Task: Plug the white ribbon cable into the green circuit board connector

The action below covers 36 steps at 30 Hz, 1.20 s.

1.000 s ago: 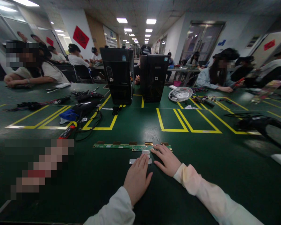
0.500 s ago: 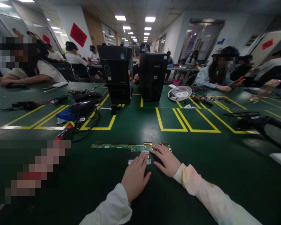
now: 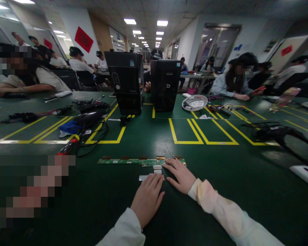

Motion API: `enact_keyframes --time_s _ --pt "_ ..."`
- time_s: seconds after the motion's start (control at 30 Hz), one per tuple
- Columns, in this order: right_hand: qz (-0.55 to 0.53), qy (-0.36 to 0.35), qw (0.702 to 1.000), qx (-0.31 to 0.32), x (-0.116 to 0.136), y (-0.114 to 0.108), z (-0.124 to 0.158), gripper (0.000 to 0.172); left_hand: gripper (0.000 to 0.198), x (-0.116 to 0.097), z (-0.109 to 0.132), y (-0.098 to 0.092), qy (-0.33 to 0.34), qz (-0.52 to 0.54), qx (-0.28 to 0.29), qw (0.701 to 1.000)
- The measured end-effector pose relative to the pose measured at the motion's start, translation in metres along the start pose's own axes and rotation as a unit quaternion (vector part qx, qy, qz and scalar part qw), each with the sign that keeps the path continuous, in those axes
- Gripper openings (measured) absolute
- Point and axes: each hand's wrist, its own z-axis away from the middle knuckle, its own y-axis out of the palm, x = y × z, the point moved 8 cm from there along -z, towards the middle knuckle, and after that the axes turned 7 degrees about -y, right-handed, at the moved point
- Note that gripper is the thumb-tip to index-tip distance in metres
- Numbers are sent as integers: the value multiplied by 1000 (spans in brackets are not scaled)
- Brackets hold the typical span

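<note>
White-sleeved, the left hand (image 3: 147, 198) lies flat and open, palm down, gripping nothing, its fingertips on a small white strip (image 3: 143, 178); the right hand (image 3: 181, 176), likewise open, rests its fingertips on the right end of the long green circuit board (image 3: 125, 161), just beyond both hands on the tabletop (image 3: 246, 177); hands and board have kept their places since half a second ago.

Green board (image 3: 133, 161), yellow-lined green table (image 3: 220, 177)

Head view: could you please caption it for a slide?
Left hand and right hand lie flat by a long green circuit board.
</note>
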Motion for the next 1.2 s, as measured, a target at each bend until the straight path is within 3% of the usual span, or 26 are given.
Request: enact_keyframes --time_s 0.2,1.2 --pt "-4 2 1000 -3 -1 1 1 51 50 3 2 2 -7 17 -24 1000" --pt "5 -6 1000 8 -1 0 1 49 62 17 5 8 -12 20 -7 1000"
